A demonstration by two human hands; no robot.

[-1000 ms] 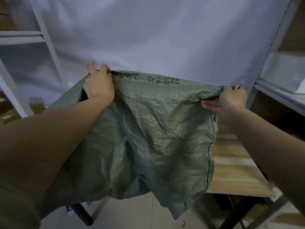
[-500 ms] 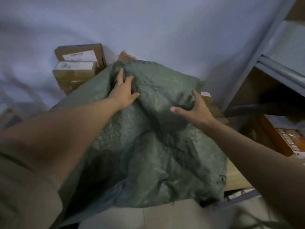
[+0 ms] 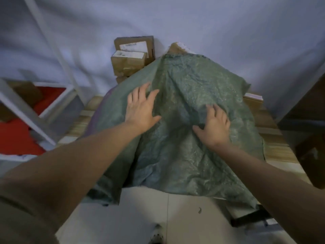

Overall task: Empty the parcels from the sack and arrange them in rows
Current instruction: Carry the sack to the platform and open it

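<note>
The green sack (image 3: 184, 138) lay draped over the wooden table (image 3: 274, 147) at centre frame, the left hand (image 3: 140, 110) flat on it with fingers spread, the right hand (image 3: 214, 125) curling into its fabric, cardboard parcels (image 3: 130, 62) behind it.

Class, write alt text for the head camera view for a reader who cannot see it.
A person's left hand and right hand rest on a crumpled green woven plastic sack draped over a wooden slatted table. Brown cardboard parcels with white labels sit behind it against a white cloth backdrop.
</note>
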